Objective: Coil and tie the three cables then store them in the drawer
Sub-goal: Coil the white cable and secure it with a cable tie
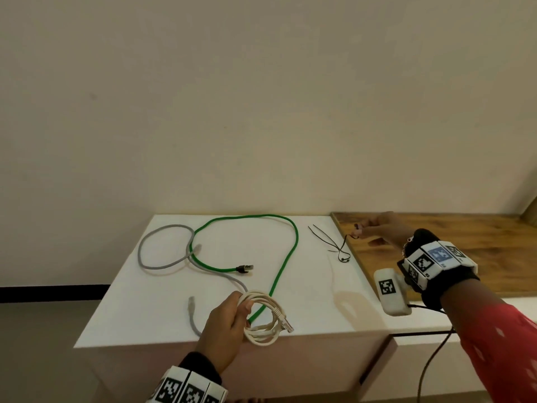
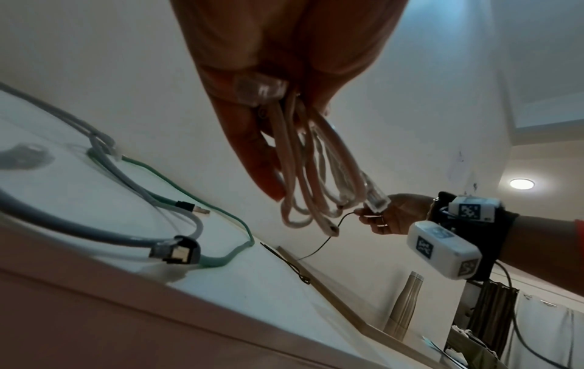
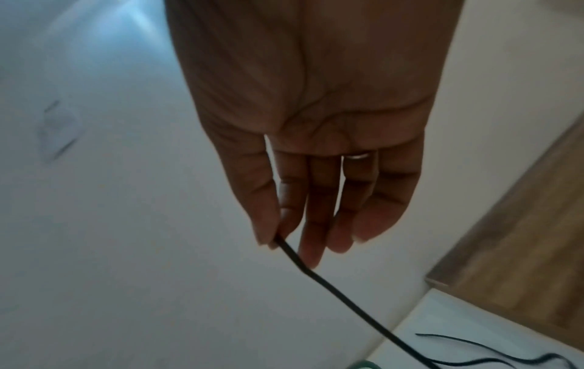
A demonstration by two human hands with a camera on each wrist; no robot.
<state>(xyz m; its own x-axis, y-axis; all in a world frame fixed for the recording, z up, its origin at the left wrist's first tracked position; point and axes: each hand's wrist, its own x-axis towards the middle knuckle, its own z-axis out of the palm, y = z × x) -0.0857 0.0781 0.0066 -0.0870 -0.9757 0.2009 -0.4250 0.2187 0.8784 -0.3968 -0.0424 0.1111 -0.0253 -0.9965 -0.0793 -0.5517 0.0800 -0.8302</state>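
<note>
My left hand (image 1: 229, 321) grips a coiled white cable (image 1: 266, 321) just above the front edge of the white cabinet top (image 1: 162, 303); the same coil (image 2: 311, 174) hangs from my fingers in the left wrist view. A green cable (image 1: 286, 254) and a grey cable (image 1: 162, 257) lie uncoiled across the top. My right hand (image 1: 374, 228) pinches one end of a thin black tie (image 3: 332, 287) between thumb and forefinger, lifting it off the back right of the cabinet. Two more black ties (image 1: 325, 239) lie there.
A wooden surface (image 1: 465, 251) adjoins the cabinet on the right. A wall (image 1: 261, 112) runs right behind both. A black cord (image 1: 430, 365) hangs from my right wrist camera beside the cabinet's front right corner.
</note>
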